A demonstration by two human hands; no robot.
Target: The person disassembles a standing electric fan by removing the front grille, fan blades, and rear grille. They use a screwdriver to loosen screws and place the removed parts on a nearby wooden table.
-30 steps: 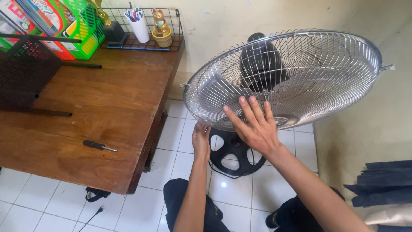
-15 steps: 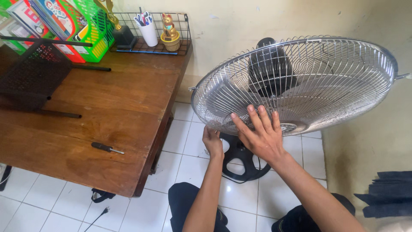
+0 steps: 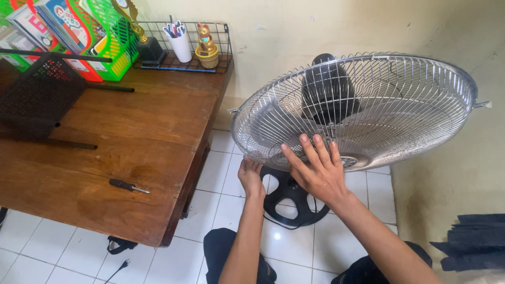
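Where the tiled floor (image 3: 221,210) meets the wall, a standing fan (image 3: 357,110) is tilted so its wire guard faces up and toward the seated person.

Right hand (image 3: 318,171): laid flat on the front of the wire guard (image 3: 400,105) near its lower rim, fingers (image 3: 307,150) spread and extended, palm against the wires; nothing pinched.

Left hand (image 3: 250,176): beneath the lower left rim of the guard, fingertips curled up against the edge. Whether it clasps the rim or only touches it cannot be told.

Fan parts: dark motor housing (image 3: 329,89) visible through the wires; black round base (image 3: 289,197) on the floor below the hands, with a thin cord looping beside it.

Worktop (image 3: 121,137): brown wood, left of the fan. On it:
- screwdriver (image 3: 128,185), black handle, lying near the front edge, well apart from both hands;
- black mesh tray (image 3: 37,92) at the left;
- green basket (image 3: 105,31) of books at the back;
- wire rack (image 3: 197,52) in the back corner, holding a white cup of pens (image 3: 181,39), a gold cat figure (image 3: 206,42) and a trophy (image 3: 142,37).

Floor: black plug (image 3: 122,261) and cord under the worktop's front edge.
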